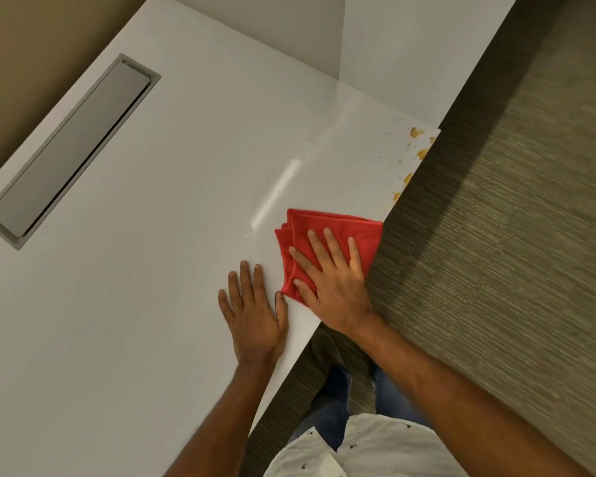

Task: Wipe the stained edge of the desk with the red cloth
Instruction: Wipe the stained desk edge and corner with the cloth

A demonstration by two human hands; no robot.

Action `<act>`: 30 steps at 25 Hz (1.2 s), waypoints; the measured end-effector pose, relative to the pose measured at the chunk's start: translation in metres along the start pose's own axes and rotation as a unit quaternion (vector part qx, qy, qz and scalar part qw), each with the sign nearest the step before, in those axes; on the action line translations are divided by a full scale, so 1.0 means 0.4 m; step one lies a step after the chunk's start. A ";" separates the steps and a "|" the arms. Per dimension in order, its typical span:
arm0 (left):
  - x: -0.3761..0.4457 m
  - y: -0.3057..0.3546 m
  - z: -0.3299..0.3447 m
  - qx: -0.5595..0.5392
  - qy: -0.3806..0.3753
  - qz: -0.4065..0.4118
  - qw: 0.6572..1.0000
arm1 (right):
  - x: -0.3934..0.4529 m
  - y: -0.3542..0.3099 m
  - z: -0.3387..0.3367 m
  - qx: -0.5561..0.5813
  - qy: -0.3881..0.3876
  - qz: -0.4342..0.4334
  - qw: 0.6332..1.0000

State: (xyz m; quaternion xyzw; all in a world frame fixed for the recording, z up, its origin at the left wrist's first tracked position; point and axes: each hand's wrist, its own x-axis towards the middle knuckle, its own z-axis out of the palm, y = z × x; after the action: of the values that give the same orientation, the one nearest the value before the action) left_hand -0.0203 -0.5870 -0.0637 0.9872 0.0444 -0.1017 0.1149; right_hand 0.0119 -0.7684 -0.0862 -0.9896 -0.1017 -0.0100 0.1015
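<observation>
red cloth [338, 232] partly under right hand [334, 284]

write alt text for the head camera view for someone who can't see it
A person's right hand presses a folded red cloth flat at the edge of a white desk, short of orange stains farther along that edge. The left hand lies flat on the desk beside the cloth.

My single head camera looked steeply down from close above, tilted so the glossy white tabletop [152, 304] ran diagonally, its edge crossing toward the grey-brown striped carpet floor [513, 235].
</observation>
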 end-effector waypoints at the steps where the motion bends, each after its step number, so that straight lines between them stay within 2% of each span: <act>1: 0.000 0.001 -0.001 0.000 -0.001 -0.001 1.000 | -0.004 0.009 0.002 0.004 0.005 0.000 1.000; 7: -0.004 0.007 -0.013 -0.001 -0.001 0.006 1.000 | 0.123 0.080 -0.026 -0.006 0.025 0.107 0.994; 12: -0.007 0.009 -0.013 0.006 0.002 0.003 1.000 | 0.147 0.101 -0.038 -0.020 0.026 0.156 0.987; 19: -0.004 0.008 -0.007 0.003 0.008 0.003 1.000 | -0.069 -0.005 0.014 0.071 0.020 0.122 0.990; 22: -0.006 0.005 -0.004 0.000 0.009 -0.002 1.000 | -0.028 0.012 0.000 0.124 0.028 0.151 0.980; 25: 0.008 0.042 0.009 0.003 0.006 0.036 0.999 | 0.020 0.053 -0.012 0.156 0.037 0.194 0.968; 27: 0.039 0.087 0.016 0.005 0.004 0.065 0.998 | 0.041 0.089 -0.017 0.156 0.043 0.187 0.969; 30: 0.095 0.156 0.023 0.006 0.002 0.065 0.998 | 0.060 0.148 -0.023 0.144 0.056 0.161 0.975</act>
State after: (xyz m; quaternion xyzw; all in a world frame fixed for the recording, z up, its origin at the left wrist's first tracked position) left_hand 0.0221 -0.6470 -0.0669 0.9889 -0.0200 -0.0923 0.1150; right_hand 0.0475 -0.8222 -0.0881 -0.9659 0.0645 -0.0340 0.2485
